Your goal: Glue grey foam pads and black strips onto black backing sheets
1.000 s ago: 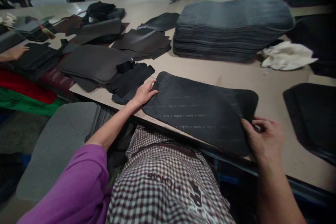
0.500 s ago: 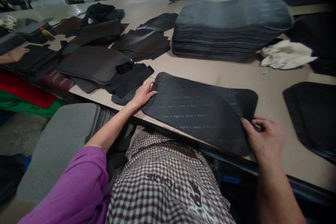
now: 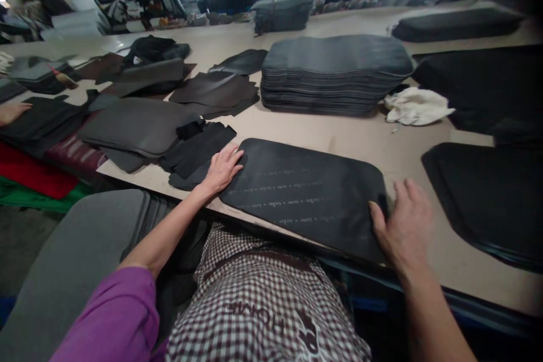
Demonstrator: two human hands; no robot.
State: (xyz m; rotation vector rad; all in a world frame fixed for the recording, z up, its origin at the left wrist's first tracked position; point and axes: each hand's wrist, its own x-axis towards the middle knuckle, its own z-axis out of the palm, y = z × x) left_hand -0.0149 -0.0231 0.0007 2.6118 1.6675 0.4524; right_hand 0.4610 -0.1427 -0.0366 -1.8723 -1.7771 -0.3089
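A dark mat piece (image 3: 301, 192) with rows of pale printing lies flat on the table in front of me, at its front edge. My left hand (image 3: 223, 168) rests at the mat's left end, fingers apart, beside some black strips (image 3: 197, 150). At the right end is my right hand (image 3: 405, 226), thumb on the mat's edge and the other fingers spread beyond it. Behind the mat stands a tall stack of dark mats (image 3: 326, 76), with a crumpled white cloth (image 3: 418, 106) to its right.
Brown-grey pieces (image 3: 131, 124) and dark sheets (image 3: 216, 90) lie to the left. More black pieces (image 3: 492, 198) are at the right. Grey mats (image 3: 85, 249) stand below the table edge at the left. Another person's hand (image 3: 14, 113) shows at the far left.
The mat's right end, raised and curved before, now lies flat. My right hand has opened, its fingers lifting away from the edge. The view has tilted up and shifted right.
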